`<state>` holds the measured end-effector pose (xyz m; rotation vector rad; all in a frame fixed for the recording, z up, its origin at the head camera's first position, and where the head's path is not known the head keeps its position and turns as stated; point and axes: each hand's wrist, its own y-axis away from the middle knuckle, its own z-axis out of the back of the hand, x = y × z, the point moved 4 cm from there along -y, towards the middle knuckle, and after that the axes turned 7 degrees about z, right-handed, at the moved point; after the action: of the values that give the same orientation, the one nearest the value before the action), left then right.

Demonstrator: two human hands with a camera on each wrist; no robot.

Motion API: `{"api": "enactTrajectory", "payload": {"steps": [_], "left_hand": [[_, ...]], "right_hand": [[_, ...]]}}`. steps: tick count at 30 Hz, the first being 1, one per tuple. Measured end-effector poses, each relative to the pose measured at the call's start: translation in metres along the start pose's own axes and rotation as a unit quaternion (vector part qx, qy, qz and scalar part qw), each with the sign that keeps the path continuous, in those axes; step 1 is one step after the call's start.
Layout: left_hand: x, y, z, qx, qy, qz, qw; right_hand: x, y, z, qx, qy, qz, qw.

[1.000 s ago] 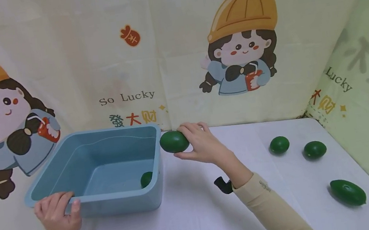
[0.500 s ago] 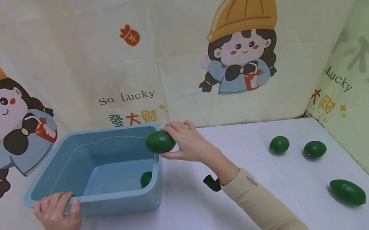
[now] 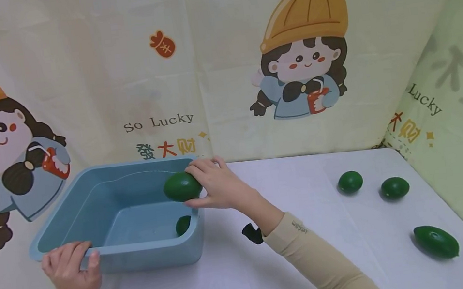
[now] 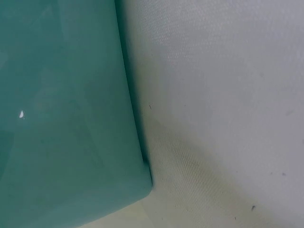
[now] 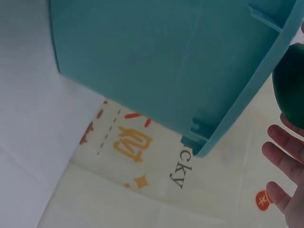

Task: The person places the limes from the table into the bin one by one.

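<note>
My right hand (image 3: 221,185) holds a glossy dark-green lime (image 3: 182,186) between thumb and fingers, above the right end of a blue plastic basin (image 3: 118,249). In the right wrist view the held lime (image 5: 290,88) shows only in part, at the right border beside the basin's rim (image 5: 256,85). Another lime (image 3: 183,225) lies inside the basin at the near right corner, partly hidden by the wall. My left hand (image 3: 72,270) grips the basin's near rim at its left corner, fingers curled over the edge. Only the basin's outer wall (image 4: 71,104) and the cloth appear in the left wrist view.
On the right side of the white table (image 3: 305,174) lie a round lime (image 3: 350,182), a second lime (image 3: 395,188) and a longer one (image 3: 436,241) nearer the front. A printed cloth (image 3: 221,67) stands behind the table and along its right side.
My right hand has moved left with the lime, from just outside the basin's right rim to over its inside. The left hand and the other limes have stayed put.
</note>
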<state>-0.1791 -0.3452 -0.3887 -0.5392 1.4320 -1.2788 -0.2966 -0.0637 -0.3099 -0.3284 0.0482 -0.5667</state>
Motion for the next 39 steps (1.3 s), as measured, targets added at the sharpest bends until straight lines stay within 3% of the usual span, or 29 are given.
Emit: {"api": "enactTrajectory", "payload": {"steps": [24,39], "left_hand": [[-0.002,-0.008,-0.004,-0.004,0.0,0.0,1.0],[-0.004,-0.005,-0.002,-0.013,0.001,0.002,0.9999]], "right_hand": [[0.025,-0.03,-0.022,0.042,0.019,0.03,0.998],[0.039,-0.031,-0.027,0.053,0.008,0.052,0.997]]}}
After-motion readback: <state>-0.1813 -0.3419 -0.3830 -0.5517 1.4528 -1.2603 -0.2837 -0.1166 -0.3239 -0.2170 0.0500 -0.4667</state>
